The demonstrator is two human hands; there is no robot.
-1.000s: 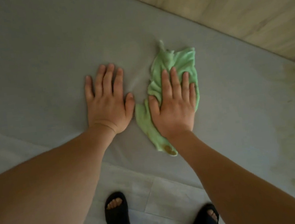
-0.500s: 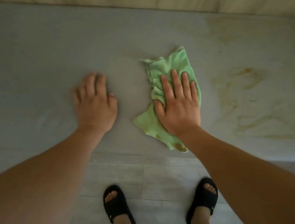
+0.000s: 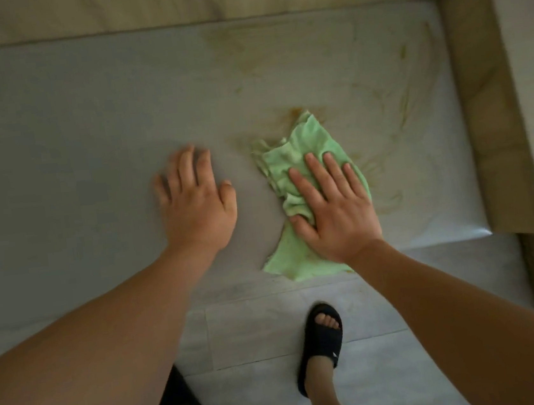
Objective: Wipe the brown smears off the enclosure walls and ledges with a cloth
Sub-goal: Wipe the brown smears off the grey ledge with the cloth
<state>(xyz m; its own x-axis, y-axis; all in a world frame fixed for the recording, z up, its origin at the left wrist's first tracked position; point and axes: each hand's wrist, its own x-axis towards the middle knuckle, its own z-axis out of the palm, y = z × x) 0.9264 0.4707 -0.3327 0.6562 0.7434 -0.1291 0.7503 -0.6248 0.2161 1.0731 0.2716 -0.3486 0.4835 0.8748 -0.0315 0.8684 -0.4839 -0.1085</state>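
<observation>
My black slides (image 3: 321,339) stand on the pale floor tiles (image 3: 250,330) below my wrists. My right hand (image 3: 333,208) lies flat, fingers spread, pressing the green cloth (image 3: 306,151) onto the grey ledge (image 3: 51,133) — gripping nothing. My left hand (image 3: 197,203) rests open just beside it, palm down. Beyond the cloth and off to its right, brown smears (image 3: 383,152) streak the surface toward the beige wall (image 3: 485,111).

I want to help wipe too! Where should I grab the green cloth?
Take the green cloth at its free, bunched far end, coming from above. The right hand presses flat on its middle, so that part is covered, while the crumpled folds beyond the fingertips stand up enough to pinch.
</observation>
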